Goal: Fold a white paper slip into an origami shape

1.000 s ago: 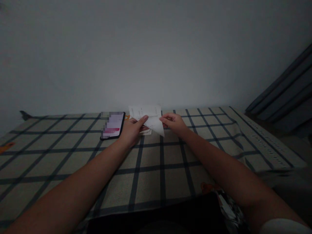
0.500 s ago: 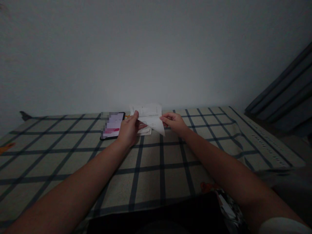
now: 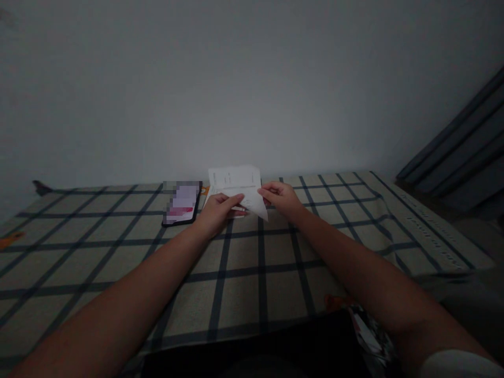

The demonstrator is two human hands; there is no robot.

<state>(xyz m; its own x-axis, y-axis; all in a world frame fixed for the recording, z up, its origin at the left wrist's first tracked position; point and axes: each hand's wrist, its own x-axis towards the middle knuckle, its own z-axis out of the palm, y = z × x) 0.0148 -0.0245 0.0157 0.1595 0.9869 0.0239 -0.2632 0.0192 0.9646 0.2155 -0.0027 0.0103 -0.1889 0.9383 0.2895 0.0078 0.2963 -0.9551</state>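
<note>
A white sheet of paper (image 3: pixel 238 184) with faint print is held up just above the checked cloth, near the wall. My left hand (image 3: pixel 216 212) pinches its lower left part, thumb on top. My right hand (image 3: pixel 282 199) pinches its right edge, where a folded corner points down. More pale paper lies flat on the cloth under the sheet, mostly hidden by my left hand. A black phone (image 3: pixel 181 202) with a lit screen lies flat just left of my left hand.
The beige cloth with dark grid lines (image 3: pixel 118 247) covers the whole surface up to a plain grey wall. A dark striped fabric (image 3: pixel 460 152) leans at the right. A dark object (image 3: pixel 252 352) sits at the near edge, below my arms.
My left thumb has shifted from the sheet's upper left edge down to its lower middle. The sheet has tilted a little. My right hand has stayed in place.
</note>
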